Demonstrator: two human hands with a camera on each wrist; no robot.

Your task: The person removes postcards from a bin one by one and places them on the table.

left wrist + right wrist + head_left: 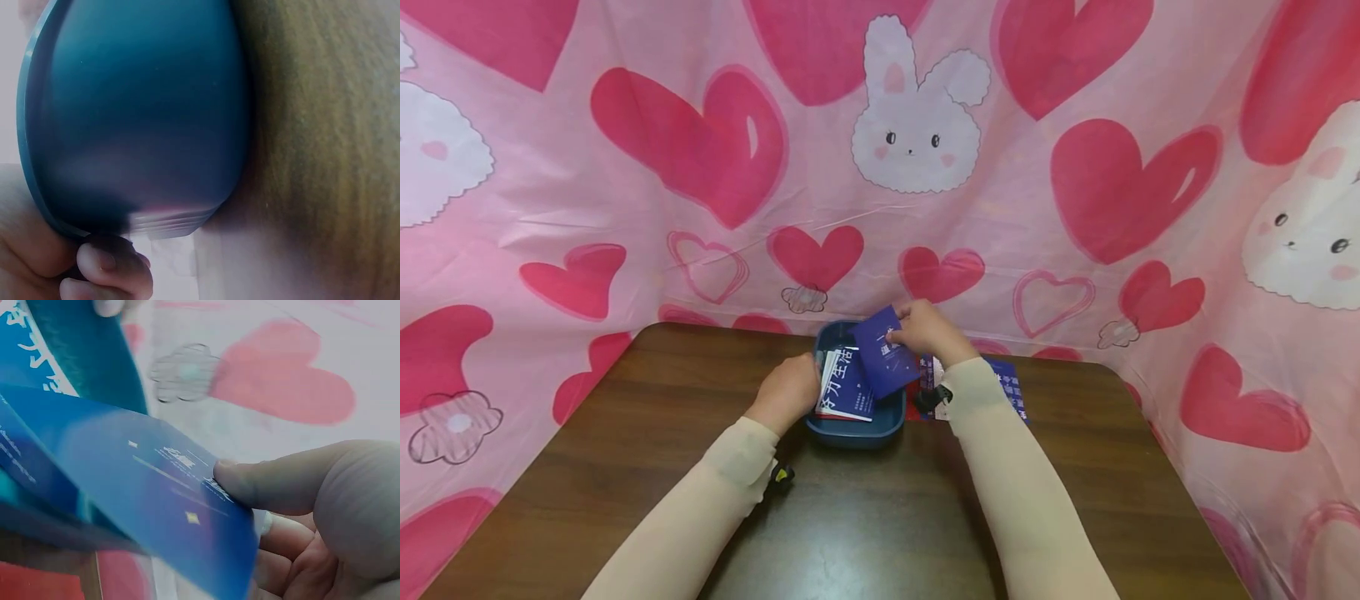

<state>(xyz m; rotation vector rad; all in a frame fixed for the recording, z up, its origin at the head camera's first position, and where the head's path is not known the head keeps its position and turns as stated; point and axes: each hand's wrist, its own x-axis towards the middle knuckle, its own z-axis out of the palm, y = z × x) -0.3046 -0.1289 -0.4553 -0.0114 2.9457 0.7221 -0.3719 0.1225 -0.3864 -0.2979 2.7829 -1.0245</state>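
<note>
"力生活" on lower blue card (pixel 851 390)

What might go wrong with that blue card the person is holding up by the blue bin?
The flat dark-blue card with white print might slip, since the right hand pinches it only near one edge. It might also snag on the blue bin with rounded corners, because it overlaps the bin's right side. And the cream right sleeve could nudge the flat blue card with white writing lying to the right of the bin, since the sleeve looks close to it.
</note>
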